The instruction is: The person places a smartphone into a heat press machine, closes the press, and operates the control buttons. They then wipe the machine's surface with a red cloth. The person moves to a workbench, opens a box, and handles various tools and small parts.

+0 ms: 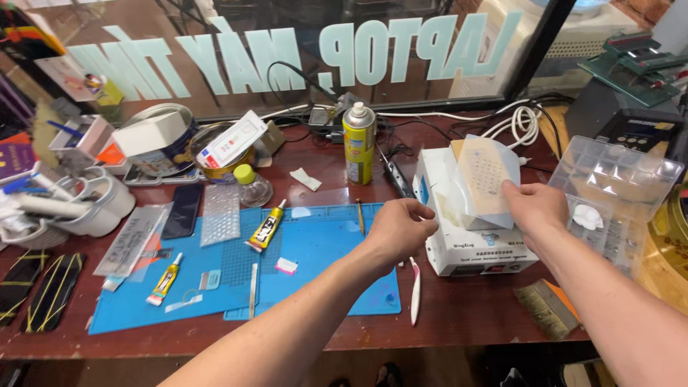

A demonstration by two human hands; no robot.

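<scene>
My right hand [536, 208] grips the lower corner of a beige card sheet with rows of small dots [484, 174], held up over a white box-shaped machine [469, 247]. My left hand [400, 226] hovers just left of that machine with fingers pinched together; I cannot tell whether anything thin is between them. A clear film or plastic wrap [450, 193] lies bunched on the machine under the sheet.
A blue work mat [315, 251] carries two glue tubes [266, 226], a clear dotted sheet [219, 213] and small parts. A yellow spray can [359, 143] stands behind. A clear compartment box [616, 183] sits right, a brush [546, 308] at the front edge, a white tool [415, 283] beside the mat.
</scene>
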